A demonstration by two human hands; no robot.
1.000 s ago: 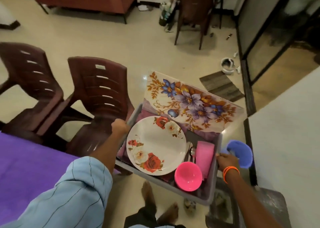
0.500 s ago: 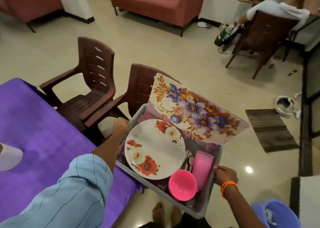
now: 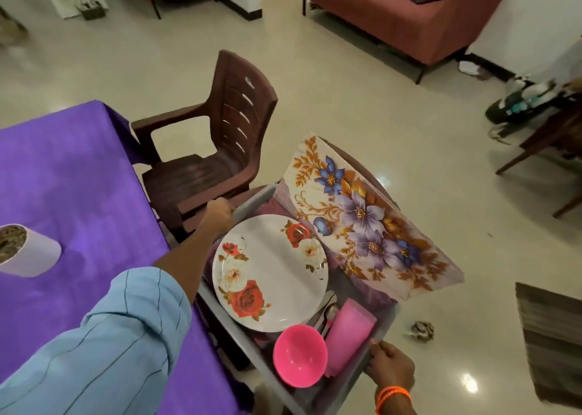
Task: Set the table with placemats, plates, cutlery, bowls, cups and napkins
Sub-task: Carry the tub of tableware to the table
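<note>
The purple-clothed surface [image 3: 63,178] lies to the left of both hands, nearer the left hand [image 3: 219,211], which curls over the far rim of the grey plastic bin [image 3: 382,323]. The right hand [image 3: 390,367] grips the near rim. The bin's long axis runs between the hands. It carries one round white rose-patterned plate [image 3: 271,273], one pink plastic bowl [image 3: 299,354], one pink cup [image 3: 348,336], one floral rectangular placemat [image 3: 365,219], and what looks like a spoon or two.
</note>
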